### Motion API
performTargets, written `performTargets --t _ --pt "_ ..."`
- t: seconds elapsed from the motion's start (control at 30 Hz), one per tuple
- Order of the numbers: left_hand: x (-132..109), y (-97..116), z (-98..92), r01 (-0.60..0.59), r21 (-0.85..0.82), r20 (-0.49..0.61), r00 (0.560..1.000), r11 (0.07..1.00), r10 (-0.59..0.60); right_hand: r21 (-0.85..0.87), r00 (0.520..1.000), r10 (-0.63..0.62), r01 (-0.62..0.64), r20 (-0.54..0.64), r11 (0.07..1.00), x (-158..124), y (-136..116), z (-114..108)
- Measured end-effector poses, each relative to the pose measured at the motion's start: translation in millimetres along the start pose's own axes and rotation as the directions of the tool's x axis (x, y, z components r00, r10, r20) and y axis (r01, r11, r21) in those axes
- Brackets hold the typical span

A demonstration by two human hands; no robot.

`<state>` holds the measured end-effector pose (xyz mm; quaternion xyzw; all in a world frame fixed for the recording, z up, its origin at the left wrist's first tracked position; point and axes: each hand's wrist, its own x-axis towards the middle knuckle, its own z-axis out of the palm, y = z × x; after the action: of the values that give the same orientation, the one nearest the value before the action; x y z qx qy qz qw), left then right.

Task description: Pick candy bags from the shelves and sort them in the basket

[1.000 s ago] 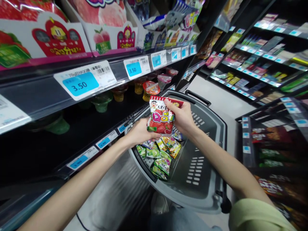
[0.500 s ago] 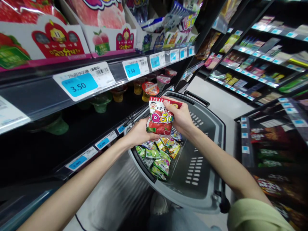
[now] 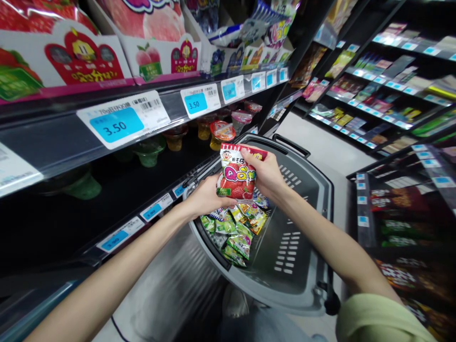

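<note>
A red and white bag of gummy candy (image 3: 235,178) with strawberries printed on it is held upright over a grey shopping basket (image 3: 322,209). My left hand (image 3: 206,197) grips its lower left side, thumb along the bottom edge. At the upper right, my right hand (image 3: 268,175) pinches the bag, thumb on the front; a bit of red packaging shows behind that thumb, and I cannot tell if it is a second bag. Below my hands, several small green, yellow and blue candy bags (image 3: 239,240) lie in the left part of the basket.
To the left, a shelf edge with price tags (image 3: 123,118) carries open display boxes of candy bags (image 3: 151,61). Jelly cups (image 3: 221,134) stand on the shelf beneath. Stocked shelves (image 3: 388,85) line the far right, and a low rack of packets (image 3: 402,204) is beside the basket.
Both hands keep their hold on the strawberry candy bag. It has tilted very slightly, and the view has barely shifted.
</note>
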<state>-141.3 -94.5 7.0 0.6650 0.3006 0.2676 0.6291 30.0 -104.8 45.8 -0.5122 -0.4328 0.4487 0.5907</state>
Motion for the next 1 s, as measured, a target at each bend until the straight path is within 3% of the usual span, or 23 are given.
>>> performTargets --t 0.53,1.0 --pt "0.5 -0.8 1.3 0.045 -0.062 0.032 0.999 0.997 -0.043 -0.056 0.999 -0.037 0.036 -0.004 0.998 5.2 9.4 -4.8" --pt "0.2 -4.3 -0.8 0.002 0.012 0.049 0.999 1.0 -0.002 -0.084 0.997 -0.079 0.08 0.013 0.993 5.3 7.2 -7.1"
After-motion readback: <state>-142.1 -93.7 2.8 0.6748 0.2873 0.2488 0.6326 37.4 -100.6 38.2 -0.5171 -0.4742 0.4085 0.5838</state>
